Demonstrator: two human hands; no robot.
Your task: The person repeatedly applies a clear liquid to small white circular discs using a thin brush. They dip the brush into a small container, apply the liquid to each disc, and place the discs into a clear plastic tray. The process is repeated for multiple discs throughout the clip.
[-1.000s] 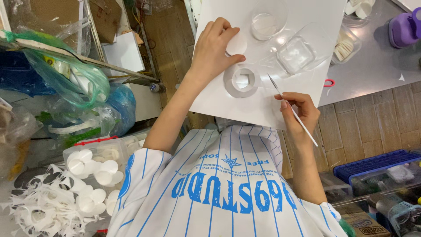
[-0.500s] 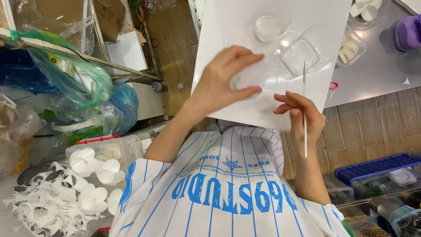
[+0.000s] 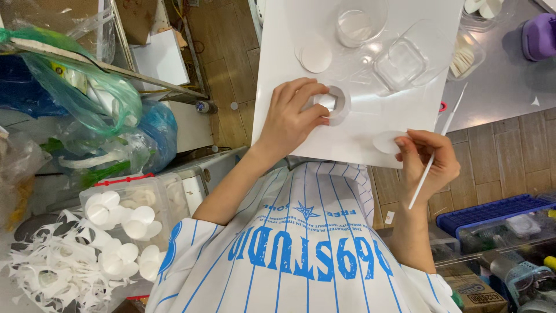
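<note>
The person leans over a white board (image 3: 289, 69) that lies across the grey worktop (image 3: 504, 87) and juts past its edge above a wooden floor (image 3: 504, 162). The left hand (image 3: 292, 119) is curled down on the board, its fingers pinching a small clear ring-shaped piece (image 3: 333, 104) that sits on the white surface near the middle. The right hand (image 3: 425, 159) is at the board's near edge, fingers pressed together around a thin white stick (image 3: 437, 148) that slants from below the palm up toward the worktop; its fingertips also touch a flat white paper disc (image 3: 385, 142) lying at the board's near edge.

Farther up the board stand a clear round cup (image 3: 359, 23) and a clear square tub (image 3: 399, 61), with another white disc (image 3: 315, 57) just beside the cup. On the worktop beyond the board are a shallow clear tray with white slips (image 3: 466, 55) and a purple object (image 3: 538, 35) in the corner.

To the left the room is crowded: green and blue plastic bags (image 3: 92, 93), a clear bin holding many white discs (image 3: 124, 214), and a heap of cut white paper scraps (image 3: 40, 266). Down at the right sits a blue crate (image 3: 492, 211) among stacked boxes. The striped white-and-blue shirt (image 3: 301, 243) fills the foreground.
</note>
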